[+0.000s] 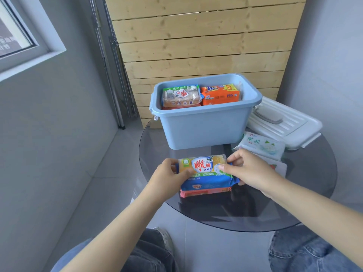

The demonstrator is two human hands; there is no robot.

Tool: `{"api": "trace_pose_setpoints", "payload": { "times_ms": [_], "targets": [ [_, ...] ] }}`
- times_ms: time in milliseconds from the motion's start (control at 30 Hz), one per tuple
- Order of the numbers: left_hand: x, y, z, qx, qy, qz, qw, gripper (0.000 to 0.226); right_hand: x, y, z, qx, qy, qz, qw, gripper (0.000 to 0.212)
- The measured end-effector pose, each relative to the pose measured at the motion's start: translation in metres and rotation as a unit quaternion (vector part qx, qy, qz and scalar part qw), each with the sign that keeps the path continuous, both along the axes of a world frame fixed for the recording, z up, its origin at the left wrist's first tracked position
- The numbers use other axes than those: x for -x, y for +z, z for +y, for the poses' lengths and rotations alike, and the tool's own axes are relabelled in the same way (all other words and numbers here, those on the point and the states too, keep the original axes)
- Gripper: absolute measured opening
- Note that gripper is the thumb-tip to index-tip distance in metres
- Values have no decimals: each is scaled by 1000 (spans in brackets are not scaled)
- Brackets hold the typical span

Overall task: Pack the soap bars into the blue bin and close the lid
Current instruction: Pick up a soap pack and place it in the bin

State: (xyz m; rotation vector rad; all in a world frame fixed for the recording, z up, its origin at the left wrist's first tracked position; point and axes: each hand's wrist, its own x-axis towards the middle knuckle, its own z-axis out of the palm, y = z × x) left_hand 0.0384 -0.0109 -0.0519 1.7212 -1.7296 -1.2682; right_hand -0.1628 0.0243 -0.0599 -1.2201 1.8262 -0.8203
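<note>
Knees in denim [306, 252] nearest, then two bare forearms reaching out over round dark glass table [306, 203]. Left hand [169, 178] curled round left end of yellow soap bar [204, 165], thumb over front edge, other fingers tucked at far corner. Right hand [249, 169] pinching right end of same bar, thumb on top face, fingers wrapped behind. Directly under both sets of fingers: blue-wrapped bar [208, 183], and under that a pink-wrapped bar [204, 193], all three stacked; cannot tell whether yellow bar sits lifted clear or touching blue one. Just beyond right fingertips, to their outer side: white-and-green soap packs [263, 145], one atop another. Beyond those, white lid [294, 122] lying flat on glass beside blue bin [204, 124], gray handle up.

Straight ahead of both hands, bin standing open, already holding tan-wrapped bar [182, 96] and orange bar [221, 95] side by side at top, red edge of another below.

Step in hand, by appearance: picking up top bar from stack, mid-way through packing. Next move likely calling for lift up and forward over near rim, then laying flat on existing layer; little headroom left, so careful flat stacking needed if lid is to seat. Several bars remaining outside, lid not yet on.
</note>
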Motion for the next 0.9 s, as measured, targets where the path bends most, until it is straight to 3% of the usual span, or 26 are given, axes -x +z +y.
{"api": "trace_pose_setpoints", "payload": {
  "times_ms": [100, 200, 300, 567, 733, 900],
  "targets": [
    [-2, 1, 0, -61, -11, 18, 998, 24, -1, 1, -4, -44, 2, -42, 998, 29],
    [-1, 1, 3, -100, 12, 103, 990, 25, -3, 5, -5, -56, -7, -100, 993, 30],
    [2, 2, 6, -109, 32, 123, 986, 27, -3, 7, -4, -57, 2, -125, 990, 31],
    [-4, 26, 4, -47, 34, 175, 983, 25, -6, 26, -3, 14, 5, -125, 992, 28],
    [-5, 62, -4, -10, 5, 186, 982, 31, 4, 69, -7, 73, 26, -13, 997, 33],
    [6, 103, -31, 28, -24, 212, 976, 28, 17, 109, -31, 131, 12, -64, 989, 29]
  ]
}}
